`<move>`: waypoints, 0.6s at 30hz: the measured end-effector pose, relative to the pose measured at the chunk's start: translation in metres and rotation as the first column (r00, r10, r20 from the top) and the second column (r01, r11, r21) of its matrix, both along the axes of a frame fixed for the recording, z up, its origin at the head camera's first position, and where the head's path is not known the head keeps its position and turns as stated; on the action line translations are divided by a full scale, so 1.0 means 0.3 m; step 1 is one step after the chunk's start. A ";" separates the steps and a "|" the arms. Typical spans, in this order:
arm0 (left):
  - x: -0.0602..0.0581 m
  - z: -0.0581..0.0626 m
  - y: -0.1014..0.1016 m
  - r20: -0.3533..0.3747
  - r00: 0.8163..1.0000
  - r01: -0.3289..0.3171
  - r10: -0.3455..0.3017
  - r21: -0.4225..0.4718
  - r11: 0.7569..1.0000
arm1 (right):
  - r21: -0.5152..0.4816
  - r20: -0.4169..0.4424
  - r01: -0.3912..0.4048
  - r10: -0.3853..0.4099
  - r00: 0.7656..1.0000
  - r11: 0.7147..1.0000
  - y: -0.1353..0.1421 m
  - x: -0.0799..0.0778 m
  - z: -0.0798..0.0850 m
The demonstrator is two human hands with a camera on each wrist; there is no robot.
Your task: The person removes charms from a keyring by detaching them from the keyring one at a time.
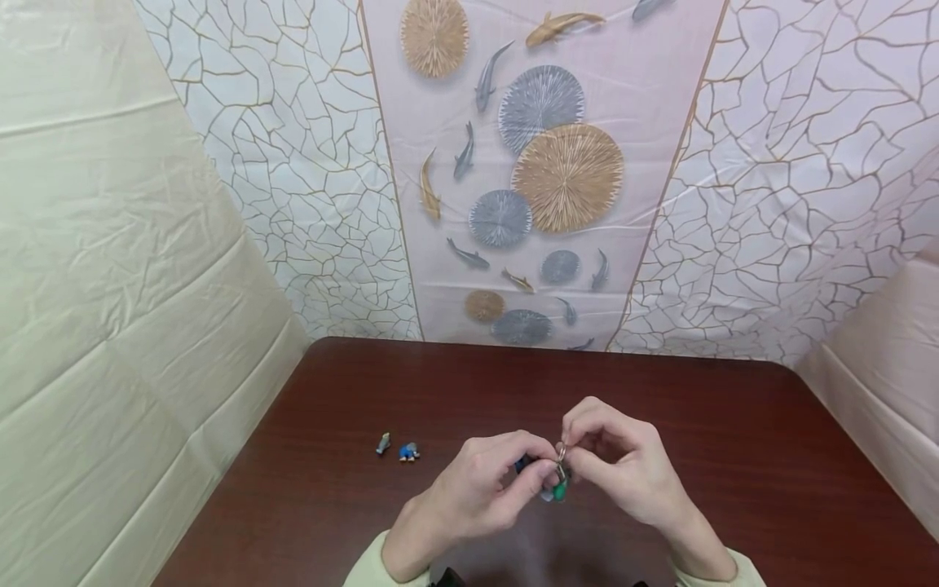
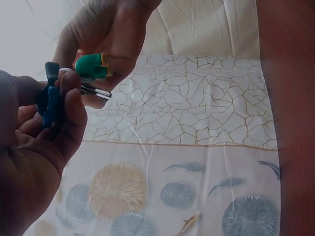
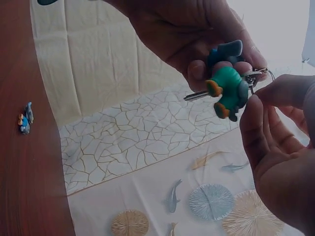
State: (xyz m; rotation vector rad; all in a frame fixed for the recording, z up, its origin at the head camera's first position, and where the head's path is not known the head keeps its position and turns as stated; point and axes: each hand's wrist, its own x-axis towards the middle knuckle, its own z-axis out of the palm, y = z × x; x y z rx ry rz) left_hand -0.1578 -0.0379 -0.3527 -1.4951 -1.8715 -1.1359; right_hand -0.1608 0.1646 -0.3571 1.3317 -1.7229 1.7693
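Both hands meet over the front middle of the table around a small bunch of keys and toy charms. My left hand (image 1: 484,485) grips a blue toy figure (image 2: 50,105) and the keys (image 2: 96,91) between thumb and fingers. My right hand (image 1: 627,469) pinches the metal key ring (image 3: 272,74) with thumb and fingertips. From the bunch hangs a green toy figure (image 3: 227,83) with orange feet. A key blade (image 3: 195,96) sticks out beside it in the right wrist view. Part of the blue figure is hidden behind the left fingers.
Two small toy figures lie on the dark red-brown table (image 1: 330,505) left of the hands: a narrow grey one (image 1: 384,443) and a blue one (image 1: 408,452). A patterned cloth (image 1: 528,285) hangs behind the far edge, with a plain cream cloth (image 1: 147,326) at the left.
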 end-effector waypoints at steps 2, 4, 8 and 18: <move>-0.002 -0.002 0.001 0.009 1.000 0.002 -0.002 0.010 1.000 | -0.006 0.007 -0.004 0.004 1.000 1.000 0.002 -0.001 0.001; -0.004 -0.006 0.002 0.001 1.000 -0.008 0.008 0.017 1.000 | -0.008 0.015 -0.004 0.005 1.000 1.000 0.004 -0.002 0.003; -0.006 -0.012 0.006 -0.037 0.999 -0.024 0.025 0.016 1.000 | -0.015 0.034 -0.032 0.032 0.999 0.999 0.006 -0.003 0.006; 0.001 -0.006 0.008 -0.134 0.983 -0.126 0.122 -0.024 0.992 | 0.017 0.035 -0.063 0.062 0.997 0.998 0.004 0.003 0.000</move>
